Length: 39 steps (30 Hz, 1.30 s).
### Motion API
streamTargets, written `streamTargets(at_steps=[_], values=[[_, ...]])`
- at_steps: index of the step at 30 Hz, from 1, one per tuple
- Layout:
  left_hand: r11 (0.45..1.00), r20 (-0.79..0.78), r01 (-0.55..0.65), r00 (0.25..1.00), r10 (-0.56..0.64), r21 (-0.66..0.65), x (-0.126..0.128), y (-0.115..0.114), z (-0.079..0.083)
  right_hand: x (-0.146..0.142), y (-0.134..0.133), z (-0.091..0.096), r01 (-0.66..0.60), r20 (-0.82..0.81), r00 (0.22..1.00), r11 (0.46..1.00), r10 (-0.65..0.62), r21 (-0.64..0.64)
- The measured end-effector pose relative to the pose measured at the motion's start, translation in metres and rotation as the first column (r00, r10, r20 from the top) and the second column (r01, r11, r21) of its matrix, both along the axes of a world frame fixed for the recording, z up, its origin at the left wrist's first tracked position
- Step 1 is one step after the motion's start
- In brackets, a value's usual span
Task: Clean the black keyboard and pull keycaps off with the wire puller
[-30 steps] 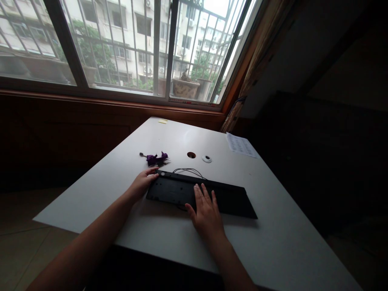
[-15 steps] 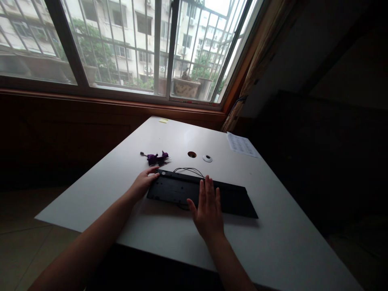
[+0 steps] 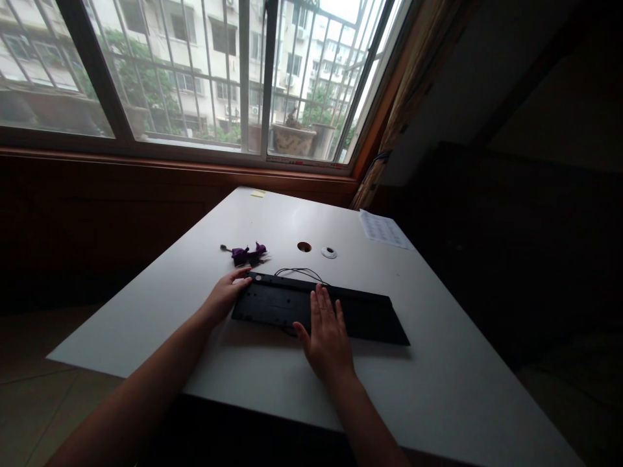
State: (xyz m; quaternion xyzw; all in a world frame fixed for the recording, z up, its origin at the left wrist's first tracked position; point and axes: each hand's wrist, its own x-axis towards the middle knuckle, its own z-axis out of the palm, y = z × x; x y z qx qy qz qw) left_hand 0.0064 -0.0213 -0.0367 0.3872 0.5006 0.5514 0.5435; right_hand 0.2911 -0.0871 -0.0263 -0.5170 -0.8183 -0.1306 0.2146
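A black keyboard (image 3: 370, 318) lies underside up over the white table, its near edge casting a shadow. Its thin dark cable (image 3: 296, 270) loops out behind the far edge. At the left end, my left hand (image 3: 224, 296) grips the corner between thumb and fingers. My right hand (image 3: 327, 331) rests flat on the keyboard's back, right of its middle, fingers stretched out and thumb apart. Just beyond the left corner sits a small purple bundle (image 3: 241, 255) with a brush-like dark tip and pale bristles or prongs that I cannot make out.
The white table (image 3: 457, 389) has a round cable hole (image 3: 304, 247) with its white ring cover (image 3: 329, 253) beside it. A printed sheet (image 3: 384, 229) lies at the far right edge, a yellow sticky note (image 3: 257, 193) at the far corner. A barred window (image 3: 195, 78) stands behind.
My right hand has slid a little to the left across the keyboard's back. My left hand keeps its hold on the corner. The whole view has shifted slightly.
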Motion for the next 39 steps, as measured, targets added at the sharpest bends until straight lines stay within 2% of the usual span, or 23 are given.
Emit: streamTargets(at_steps=[3, 9, 15, 21, 28, 34, 39], values=[[1.0, -0.019, 0.007, 1.0, -0.007, -0.003, -0.001, 0.0, 0.0, 0.0, 0.001, -0.005, -0.015, 0.029, 0.999, 0.998, 0.017, -0.055], [1.0, -0.024, -0.007, 1.0, 0.007, -0.01, 0.0, -0.001, 0.002, 0.001, -0.001, 0.003, 0.028, -0.018, 0.999, 0.999, -0.028, 0.034], [1.0, -0.003, -0.021, 1.0, 0.02, -0.005, 0.0, -0.001, 0.002, 0.003, 0.002, -0.005, -0.029, 0.055, 0.998, 0.995, 0.035, -0.1], [1.0, 0.005, -0.012, 1.0, 0.012, -0.013, 0.001, -0.004, 0.005, 0.009, 0.0, -0.01, -0.049, 0.052, 0.997, 0.999, 0.049, -0.015], [0.998, 0.121, -0.067, 0.99, 0.069, -0.018, 0.004, -0.005, 0.016, 0.01, 0.004, -0.011, -0.048, 0.065, 0.997, 0.999, 0.048, -0.005], [0.996, 0.173, -0.083, 0.982, 0.076, 0.037, 0.005, -0.006, 0.021, 0.008, 0.011, -0.006, 0.008, 0.053, 0.999, 1.0, -0.009, 0.018], [0.992, 0.227, -0.033, 0.974, 0.004, 0.125, 0.008, -0.012, 0.026, 0.016, 0.018, -0.006, 0.013, 0.058, 0.998, 0.997, -0.017, 0.083]])
